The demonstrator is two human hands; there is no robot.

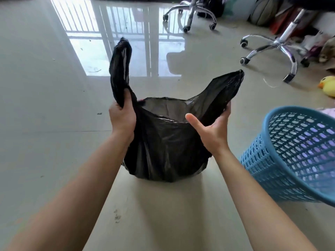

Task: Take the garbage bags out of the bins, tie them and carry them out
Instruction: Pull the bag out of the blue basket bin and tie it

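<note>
A black garbage bag [163, 147] sits on the tiled floor in front of me, its mouth open. My left hand [122, 117] grips the bag's left handle strip, which stands up above the fist. My right hand [213, 127] holds the right handle strip between its fingers, thumb stretched out toward the bag's mouth; that strip points up and to the right. The blue perforated plastic bin [297, 156] stands tilted at the right, beside the bag, with no bag in it.
Two chrome swivel-chair bases [272, 49] [192, 15] stand at the back right. A yellow duck toy [328, 86] and assorted clutter lie along the right edge. Glossy floor [45, 105] stretches to the left and far side.
</note>
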